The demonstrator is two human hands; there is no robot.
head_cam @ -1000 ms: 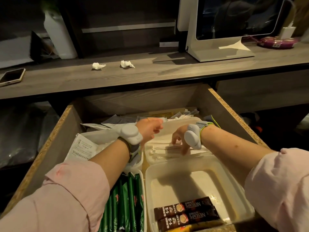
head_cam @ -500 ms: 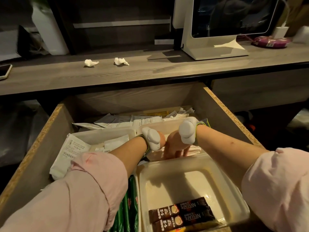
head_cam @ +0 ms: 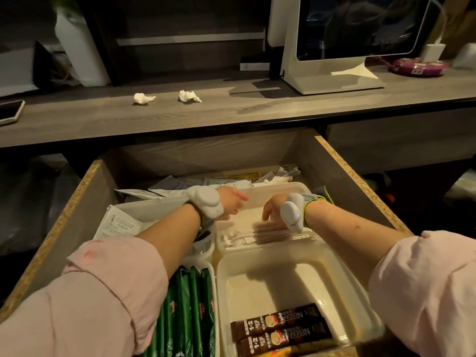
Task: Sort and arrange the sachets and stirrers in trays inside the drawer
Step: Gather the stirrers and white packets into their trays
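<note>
Neither grip could be read for certain. The left hand (head_cam: 233, 203) hovered over the far right tray (head_cam: 286, 186) with its fingers bent and pointing across. The grey wrist unit (head_cam: 206, 204) hid the palm, so I cannot tell whether it held anything. The right hand (head_cam: 273, 208) hung opposite, its fingers (head_cam: 265, 217) drooping towards the stirrers (head_cam: 268, 234). Whether they pinched one or only hovered just above them did not show.

The stirrers lay in a loose row across the floor of that tray, inside the open drawer (head_cam: 358, 180). In front of it the near right tray (head_cam: 270, 260) held two brown coffee sachets (head_cam: 280, 328) at its near end. Green sachets (head_cam: 188, 313) stood packed to its left. White sachets (head_cam: 119, 225) sat in and beside the far left tray (head_cam: 144, 206), and a loose pile (head_cam: 177, 188) lay unsorted along the back of the drawer.

The work looked partly done, with the stirrers being squared up or added to. They were the likely trouble, being thin, light and apparently wrapped. Fingers raked through them could skew the row or lift several at once, and one could slide over the low rim. The trays looked like light plastic (easily shoved), so a push at one end might shift the tray against its neighbour. The left forearm (head_cam: 170, 235) crossed low over the far left tray, where it could drag white sachets out on withdrawal.
</note>
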